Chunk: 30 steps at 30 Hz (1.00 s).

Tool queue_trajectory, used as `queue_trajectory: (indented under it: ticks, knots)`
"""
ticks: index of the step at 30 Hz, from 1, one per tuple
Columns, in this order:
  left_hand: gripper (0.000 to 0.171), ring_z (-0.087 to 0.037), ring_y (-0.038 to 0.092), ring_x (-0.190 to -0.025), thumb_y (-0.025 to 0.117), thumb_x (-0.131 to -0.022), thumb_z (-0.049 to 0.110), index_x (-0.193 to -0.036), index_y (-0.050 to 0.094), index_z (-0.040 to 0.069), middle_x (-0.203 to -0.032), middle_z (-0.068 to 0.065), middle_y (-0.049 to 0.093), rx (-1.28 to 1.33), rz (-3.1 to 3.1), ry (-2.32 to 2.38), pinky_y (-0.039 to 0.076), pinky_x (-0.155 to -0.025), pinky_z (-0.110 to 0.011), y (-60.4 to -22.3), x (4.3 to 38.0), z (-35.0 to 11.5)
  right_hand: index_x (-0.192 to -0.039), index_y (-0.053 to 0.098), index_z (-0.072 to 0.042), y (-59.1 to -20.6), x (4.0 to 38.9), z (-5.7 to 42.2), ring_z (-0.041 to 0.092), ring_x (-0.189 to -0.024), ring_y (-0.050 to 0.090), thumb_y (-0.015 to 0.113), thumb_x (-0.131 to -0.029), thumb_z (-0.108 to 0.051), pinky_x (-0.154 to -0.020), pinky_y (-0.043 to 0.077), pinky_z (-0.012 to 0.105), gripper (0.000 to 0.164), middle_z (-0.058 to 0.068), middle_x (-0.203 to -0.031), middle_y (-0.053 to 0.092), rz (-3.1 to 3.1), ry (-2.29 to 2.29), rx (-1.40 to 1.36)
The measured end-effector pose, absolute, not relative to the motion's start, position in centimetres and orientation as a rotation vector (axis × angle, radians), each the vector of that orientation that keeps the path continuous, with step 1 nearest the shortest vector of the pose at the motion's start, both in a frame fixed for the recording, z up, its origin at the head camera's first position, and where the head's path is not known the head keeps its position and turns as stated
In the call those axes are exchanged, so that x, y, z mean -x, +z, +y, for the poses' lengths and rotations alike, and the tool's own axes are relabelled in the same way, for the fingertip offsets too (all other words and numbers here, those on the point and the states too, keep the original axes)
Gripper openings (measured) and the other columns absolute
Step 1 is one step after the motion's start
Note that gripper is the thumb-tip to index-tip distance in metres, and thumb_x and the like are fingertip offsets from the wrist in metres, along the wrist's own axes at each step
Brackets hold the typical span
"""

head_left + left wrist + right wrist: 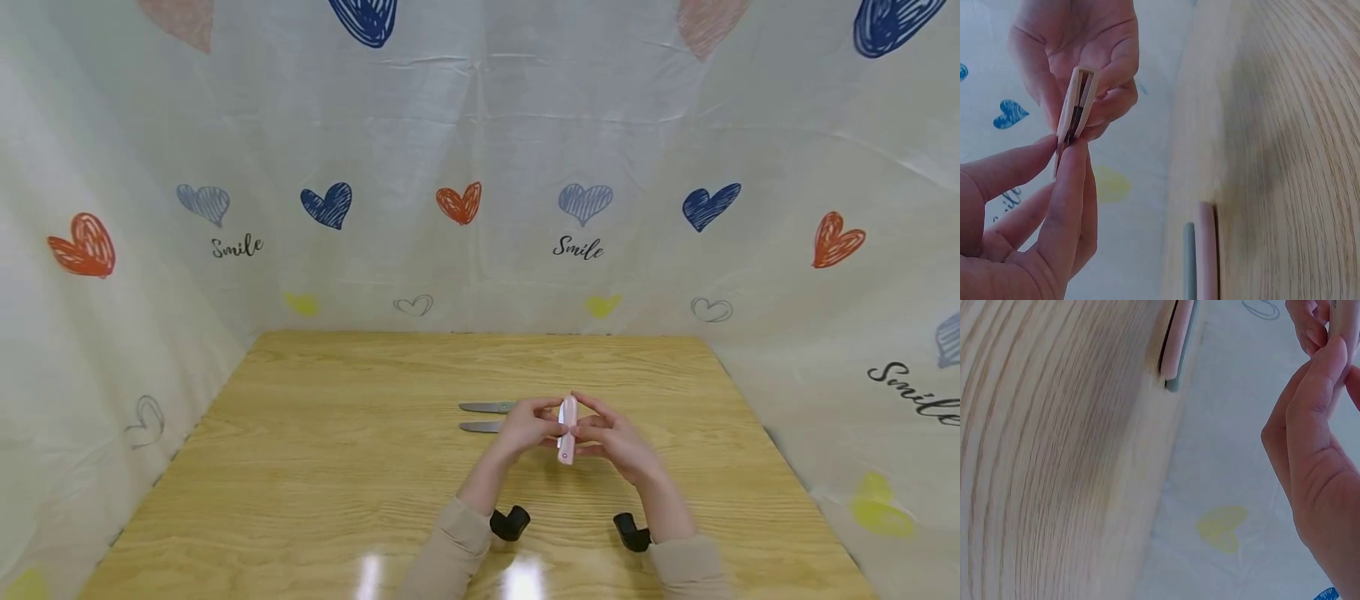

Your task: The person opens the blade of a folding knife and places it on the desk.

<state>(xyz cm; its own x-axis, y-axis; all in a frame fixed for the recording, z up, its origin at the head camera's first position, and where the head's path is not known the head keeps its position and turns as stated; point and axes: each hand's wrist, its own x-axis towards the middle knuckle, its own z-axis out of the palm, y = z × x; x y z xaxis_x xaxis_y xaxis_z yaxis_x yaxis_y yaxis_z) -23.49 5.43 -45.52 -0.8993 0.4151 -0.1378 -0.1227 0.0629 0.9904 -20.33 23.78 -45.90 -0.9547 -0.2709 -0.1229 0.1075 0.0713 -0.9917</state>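
Observation:
A folding knife with a pink handle (568,442) is held up over the table between both hands. Its pale blade edge shows along the handle's left side in the head view. My left hand (529,428) pinches it from the left with thumb and fingers. From the right, my right hand (617,440) grips the handle. The left wrist view looks into the slot of the folding knife (1080,103), where something dark sits. Just left of the hands lie two more knives, one with a green handle (504,407), the other showing its blade (480,427).
The pink handle (1207,250) of the second lying knife shows beside the green one in the left wrist view. Both knives lie on the wooden table (337,467). A white curtain (517,283) with printed hearts hangs behind and along the sides.

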Motion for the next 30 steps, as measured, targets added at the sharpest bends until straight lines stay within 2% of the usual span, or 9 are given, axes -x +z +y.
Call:
queue_trajectory:
  ticks: [3,10,13,18,24,30]
  knots:
    - [0.051,-0.018,0.063,-0.074,0.068,-0.086,-0.007,-0.134,0.055,-0.005,-0.091,-0.011,0.061,-0.269,1.977,1.889,0.057,-0.083,-0.052,-45.4,23.1,4.3,-0.153,0.024,0.001,-46.2,20.3,22.6,0.015,-0.09,0.064,0.061,-0.094,-0.006,-0.088,0.054,0.049,0.069,0.005,-0.1,0.061,2.075,-1.952,0.185]
    - [0.051,-0.016,0.063,-0.07,0.067,-0.083,-0.011,-0.133,0.055,-0.009,-0.089,-0.012,0.061,-0.236,2.008,1.887,0.059,-0.078,-0.048,-46.1,22.2,1.7,-0.151,0.028,0.004,-46.7,20.2,20.4,0.015,-0.088,0.063,0.06,-0.095,-0.008,-0.076,0.058,0.034,0.066,0.008,-0.104,0.063,2.029,-1.942,0.224]
    - [0.05,-0.015,0.064,-0.07,0.066,-0.084,-0.011,-0.133,0.054,-0.01,-0.089,-0.012,0.062,-0.232,1.971,1.907,0.059,-0.077,-0.047,-46.6,21.9,0.7,-0.15,0.031,0.004,-47.0,20.1,19.6,0.017,-0.087,0.065,0.061,-0.095,-0.009,-0.073,0.057,0.031,0.064,0.011,-0.106,0.067,2.025,-1.938,0.216]
    - [0.048,-0.015,0.066,-0.073,0.065,-0.086,-0.009,-0.133,0.054,-0.01,-0.09,-0.012,0.064,-0.229,1.885,1.947,0.06,-0.076,-0.042,-47.2,21.4,-0.6,-0.146,0.039,0.002,-47.7,20.0,18.3,0.015,-0.08,0.065,0.064,-0.094,-0.013,-0.07,0.057,0.031,0.06,0.009,-0.098,0.071,2.057,-1.926,0.143]
    - [0.047,-0.013,0.064,-0.071,0.062,-0.086,-0.012,-0.132,0.054,-0.011,-0.082,-0.007,0.062,-0.24,1.847,1.989,0.061,-0.07,-0.036,-47.9,21.2,-1.5,-0.142,0.041,0.005,-47.9,19.9,17.2,0.014,-0.072,0.063,0.065,-0.093,-0.012,-0.067,0.056,0.031,0.057,0.006,-0.085,0.07,2.089,-1.917,0.145]
    - [0.047,-0.013,0.065,-0.072,0.063,-0.086,-0.009,-0.133,0.054,-0.01,-0.085,-0.009,0.066,-0.226,1.855,1.987,0.061,-0.07,-0.036,-48.3,21.3,-1.9,-0.143,0.041,0.003,-48.0,19.8,16.6,0.013,-0.071,0.062,0.063,-0.094,-0.011,-0.066,0.055,0.03,0.056,0.005,-0.085,0.069,2.083,-1.922,0.126]
